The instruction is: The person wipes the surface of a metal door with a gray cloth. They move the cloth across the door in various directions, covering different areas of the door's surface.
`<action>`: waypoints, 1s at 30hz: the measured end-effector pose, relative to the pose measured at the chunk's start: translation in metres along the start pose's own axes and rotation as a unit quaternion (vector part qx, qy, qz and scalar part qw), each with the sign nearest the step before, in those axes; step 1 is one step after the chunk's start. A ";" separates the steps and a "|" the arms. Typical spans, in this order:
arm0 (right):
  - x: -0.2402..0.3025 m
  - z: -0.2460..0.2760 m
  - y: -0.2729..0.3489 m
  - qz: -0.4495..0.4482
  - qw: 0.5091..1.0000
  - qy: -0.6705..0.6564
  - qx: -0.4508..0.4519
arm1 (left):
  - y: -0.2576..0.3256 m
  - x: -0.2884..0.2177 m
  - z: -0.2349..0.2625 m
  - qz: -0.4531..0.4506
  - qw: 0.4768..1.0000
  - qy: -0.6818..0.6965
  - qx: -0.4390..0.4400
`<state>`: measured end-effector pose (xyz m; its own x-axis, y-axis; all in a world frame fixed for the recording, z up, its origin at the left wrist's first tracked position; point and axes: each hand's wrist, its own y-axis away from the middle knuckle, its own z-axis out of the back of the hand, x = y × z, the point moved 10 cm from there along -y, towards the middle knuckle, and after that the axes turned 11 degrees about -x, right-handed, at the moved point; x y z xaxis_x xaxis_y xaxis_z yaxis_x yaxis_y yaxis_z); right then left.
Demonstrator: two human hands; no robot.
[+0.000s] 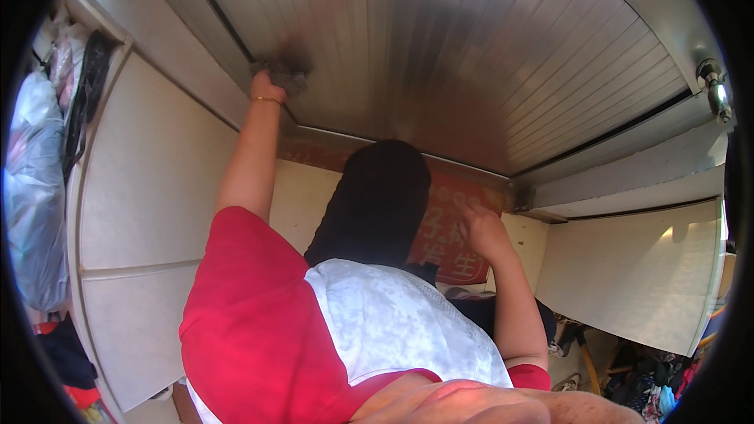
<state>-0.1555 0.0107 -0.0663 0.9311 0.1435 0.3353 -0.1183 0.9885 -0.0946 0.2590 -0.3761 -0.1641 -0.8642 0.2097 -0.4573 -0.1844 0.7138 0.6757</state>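
My left hand (267, 88) is stretched far out and closed around a grey cloth (289, 81). The cloth lies against the left edge of a shiny, ribbed metal panel (440, 47), beside its dark seam. A thin bracelet circles that wrist. My right hand (483, 229) is raised with a bent elbow, its fingers stretched and holding nothing I can see. Behind it lies a red mat (449, 255) with light printing. My knee in black trousers (377, 196) covers part of the mat.
Pale cabinet doors (149, 169) stand on the left, with plastic bags (38, 188) hanging beyond them. A metal knob (713, 86) sits on the panel's right side. Another pale board (636, 267) is at the right, above a heap of clothes (660, 392).
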 end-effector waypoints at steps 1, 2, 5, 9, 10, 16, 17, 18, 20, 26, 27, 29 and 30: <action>0.000 -0.001 0.000 0.000 1.000 -0.002 0.001 | 0.001 -0.009 -0.006 -0.016 1.000 -0.013 0.007; -0.002 -0.002 0.001 -0.003 1.000 -0.002 0.003 | 0.009 -0.016 -0.017 -0.030 0.999 -0.027 0.014; -0.002 0.001 0.004 -0.014 1.000 0.000 -0.005 | 0.059 -0.031 -0.053 -0.073 0.995 -0.051 0.040; 0.000 0.001 0.004 -0.003 1.000 0.006 -0.019 | 0.119 -0.089 -0.099 -0.186 0.975 -0.070 0.100; 0.000 0.000 0.004 0.001 1.000 0.003 -0.019 | 0.131 -0.108 -0.111 -0.224 0.962 -0.076 0.135; -0.001 0.003 0.003 -0.011 1.000 0.011 -0.013 | 0.267 -0.177 -0.179 -0.551 0.809 -0.098 0.180; -0.001 0.003 0.002 -0.013 1.000 0.013 -0.012 | 0.270 -0.185 -0.181 -0.578 0.790 -0.090 0.182; -0.002 0.003 0.002 -0.016 1.000 0.015 -0.011 | 0.282 -0.188 -0.175 -0.679 0.711 -0.131 0.126; -0.005 0.002 0.003 -0.017 1.000 0.022 -0.016 | 0.308 -0.161 -0.170 -0.833 0.515 -0.202 0.015; -0.003 0.001 0.004 -0.017 1.000 0.014 -0.020 | 0.248 -0.095 -0.113 -0.849 0.482 -0.216 0.019; -0.004 -0.001 0.005 -0.020 1.000 0.015 -0.015 | 0.234 -0.080 -0.101 -0.840 0.491 -0.229 0.013; -0.006 -0.003 0.006 -0.022 1.000 0.012 -0.014 | 0.204 -0.048 -0.076 -0.831 0.489 -0.264 -0.005; -0.008 -0.004 0.007 -0.023 1.000 0.011 -0.013 | 0.191 -0.031 -0.063 -0.830 0.478 -0.286 -0.018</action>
<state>-0.1621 0.0161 -0.0731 0.9427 0.0967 0.3192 -0.0664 0.9923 -0.1047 0.2207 -0.2886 0.0155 0.7550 -0.4702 -0.4570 -0.4107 0.2042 -0.8886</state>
